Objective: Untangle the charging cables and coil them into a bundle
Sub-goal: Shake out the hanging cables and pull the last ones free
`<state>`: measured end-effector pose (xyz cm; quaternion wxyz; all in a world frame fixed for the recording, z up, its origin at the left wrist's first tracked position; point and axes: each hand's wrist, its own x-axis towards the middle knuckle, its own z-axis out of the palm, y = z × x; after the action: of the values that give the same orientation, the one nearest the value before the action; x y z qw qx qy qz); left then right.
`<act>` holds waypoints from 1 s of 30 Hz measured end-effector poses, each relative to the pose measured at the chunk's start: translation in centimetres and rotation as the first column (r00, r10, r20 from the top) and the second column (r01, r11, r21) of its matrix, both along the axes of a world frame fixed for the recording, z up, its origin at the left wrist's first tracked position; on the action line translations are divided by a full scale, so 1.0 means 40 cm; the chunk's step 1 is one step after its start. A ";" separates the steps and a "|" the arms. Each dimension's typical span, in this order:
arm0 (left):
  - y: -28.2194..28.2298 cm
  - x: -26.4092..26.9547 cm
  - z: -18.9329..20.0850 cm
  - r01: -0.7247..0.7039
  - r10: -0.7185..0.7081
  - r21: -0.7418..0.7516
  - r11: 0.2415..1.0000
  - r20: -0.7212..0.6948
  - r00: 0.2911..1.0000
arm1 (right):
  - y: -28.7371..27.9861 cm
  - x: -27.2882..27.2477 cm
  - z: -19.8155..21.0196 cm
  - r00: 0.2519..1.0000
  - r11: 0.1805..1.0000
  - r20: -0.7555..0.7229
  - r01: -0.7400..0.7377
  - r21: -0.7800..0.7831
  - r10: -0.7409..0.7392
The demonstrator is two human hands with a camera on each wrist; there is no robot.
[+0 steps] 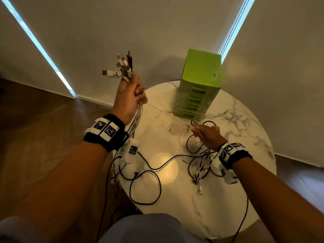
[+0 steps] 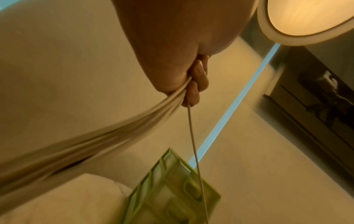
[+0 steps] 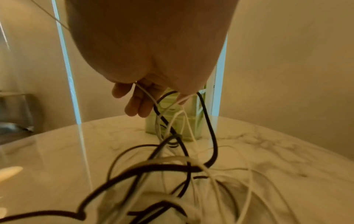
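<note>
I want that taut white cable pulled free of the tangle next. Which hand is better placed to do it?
Probably the right hand: it already pinches the white cable beside the tangle, while the left hand grips the plug ends.

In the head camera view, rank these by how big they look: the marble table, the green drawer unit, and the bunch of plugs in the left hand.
Largest to smallest, as they appear in the head view:
1. marble table
2. green drawer unit
3. bunch of plugs above the left hand

The plugs are raised toward the camera, so they look larger than they truly are.
</note>
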<state>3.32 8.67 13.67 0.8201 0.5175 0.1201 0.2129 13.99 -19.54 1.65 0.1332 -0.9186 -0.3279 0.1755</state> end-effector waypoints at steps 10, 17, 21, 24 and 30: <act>-0.068 0.019 -0.056 -0.035 0.089 0.221 0.975 -0.239 0.967 | 0.028 0.079 0.127 0.981 0.917 -0.008 0.184 0.355 -0.193; -0.200 0.059 -0.137 0.271 -0.167 0.206 0.940 -0.416 0.894 | 0.127 -0.040 0.167 0.972 0.878 0.235 -0.110 0.466 -0.002; -0.206 0.073 -0.123 0.250 -0.169 0.194 0.949 -0.355 0.919 | 0.123 -0.075 0.150 0.987 0.925 0.100 -0.151 0.348 0.123; -0.210 0.074 -0.113 0.264 -0.165 0.258 0.929 -0.351 0.922 | 0.108 -0.059 0.120 0.995 0.953 -0.026 -0.081 0.293 0.093; -0.119 0.084 -0.041 -0.025 0.045 0.142 0.990 -0.137 0.990 | -0.014 0.026 0.023 0.998 0.973 -0.061 0.005 -0.231 -0.019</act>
<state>6.67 3.91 12.05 0.7674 0.5853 0.1711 0.1983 15.04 -20.08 2.55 0.0368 -0.9239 -0.2954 0.2403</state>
